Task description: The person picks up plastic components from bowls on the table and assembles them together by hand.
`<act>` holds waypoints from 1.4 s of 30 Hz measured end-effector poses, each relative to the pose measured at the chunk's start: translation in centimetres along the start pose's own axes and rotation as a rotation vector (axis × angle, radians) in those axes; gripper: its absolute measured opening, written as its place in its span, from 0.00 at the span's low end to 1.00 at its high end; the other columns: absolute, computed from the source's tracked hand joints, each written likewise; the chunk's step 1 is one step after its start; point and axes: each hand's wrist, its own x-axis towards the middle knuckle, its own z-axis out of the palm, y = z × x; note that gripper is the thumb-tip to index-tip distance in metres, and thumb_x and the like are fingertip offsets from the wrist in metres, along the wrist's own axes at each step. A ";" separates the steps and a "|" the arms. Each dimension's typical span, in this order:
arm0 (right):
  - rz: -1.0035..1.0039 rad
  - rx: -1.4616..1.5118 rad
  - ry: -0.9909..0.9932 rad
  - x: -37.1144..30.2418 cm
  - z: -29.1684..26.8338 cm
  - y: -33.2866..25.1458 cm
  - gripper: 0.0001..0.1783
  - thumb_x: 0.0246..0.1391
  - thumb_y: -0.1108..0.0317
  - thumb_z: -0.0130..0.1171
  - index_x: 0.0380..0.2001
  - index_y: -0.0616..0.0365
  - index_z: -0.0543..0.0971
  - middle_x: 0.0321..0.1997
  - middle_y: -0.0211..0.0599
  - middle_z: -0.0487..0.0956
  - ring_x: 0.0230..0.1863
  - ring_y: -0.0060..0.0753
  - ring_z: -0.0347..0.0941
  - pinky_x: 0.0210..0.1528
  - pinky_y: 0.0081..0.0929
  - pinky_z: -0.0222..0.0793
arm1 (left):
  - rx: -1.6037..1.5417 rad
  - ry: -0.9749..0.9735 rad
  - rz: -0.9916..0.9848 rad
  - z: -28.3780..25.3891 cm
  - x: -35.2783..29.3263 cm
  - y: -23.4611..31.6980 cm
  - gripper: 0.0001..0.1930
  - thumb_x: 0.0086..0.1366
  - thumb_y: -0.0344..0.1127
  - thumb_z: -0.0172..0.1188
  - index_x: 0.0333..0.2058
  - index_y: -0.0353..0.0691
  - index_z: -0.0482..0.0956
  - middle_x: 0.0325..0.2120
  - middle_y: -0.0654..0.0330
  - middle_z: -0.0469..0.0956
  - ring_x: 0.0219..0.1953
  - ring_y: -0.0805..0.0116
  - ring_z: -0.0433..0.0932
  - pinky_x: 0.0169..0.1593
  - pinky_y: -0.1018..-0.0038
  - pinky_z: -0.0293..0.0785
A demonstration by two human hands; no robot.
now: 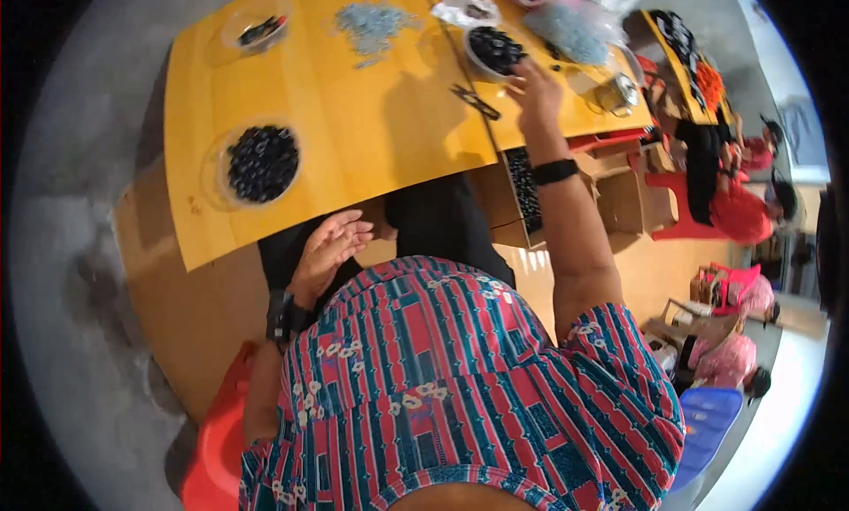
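My right hand (537,97) reaches across the table to the near right edge of a clear bowl filled with small black pieces (493,49). Its thumb and fingers are apart, and I make out nothing between them. Down by my lap, just off the table's front edge, my left hand (332,250) is open with its fingers loosely stretched and nothing in it. A black clip-like tool (475,102) lies on the table left of my right hand. Nearer to my left hand stands a second clear tub of small black pieces (263,163).
On the yellow table (354,131) are a scatter of small pale-blue pieces (371,29), a clear bowl (256,26) with a few items, a bag of pale-blue pieces (570,34) and a metal can (617,94). A box of black pieces (523,188) sits below. Other people sit at right.
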 end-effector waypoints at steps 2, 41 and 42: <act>-0.044 -0.042 0.021 -0.6 0.6 0.1 0.19 0.52 0.68 0.55 0.47 0.65 0.71 0.36 0.39 0.76 0.31 0.29 0.72 0.33 0.27 0.72 | 0.016 -0.015 0.026 0.1 -0.4 0.4 0.22 0.65 0.36 0.50 0.54 0.33 0.60 0.46 0.53 0.70 0.47 0.65 0.71 0.52 0.72 0.66; -1.266 -0.995 -1.301 -7.9 28.0 8.6 0.24 0.54 0.60 0.49 0.56 0.47 0.65 0.63 0.30 0.59 0.63 0.37 0.53 0.60 0.48 0.50 | -0.229 -0.122 -0.022 4.8 -2.8 2.2 0.24 0.61 0.35 0.56 0.53 0.33 0.60 0.45 0.56 0.70 0.48 0.69 0.70 0.54 0.75 0.65; -1.277 -1.043 -1.300 -8.0 28.1 8.7 0.26 0.54 0.56 0.48 0.56 0.47 0.64 0.63 0.29 0.58 0.64 0.37 0.51 0.61 0.50 0.48 | -0.254 -0.109 -0.035 5.0 -2.9 2.5 0.24 0.61 0.35 0.56 0.53 0.33 0.60 0.45 0.56 0.70 0.48 0.69 0.70 0.54 0.74 0.65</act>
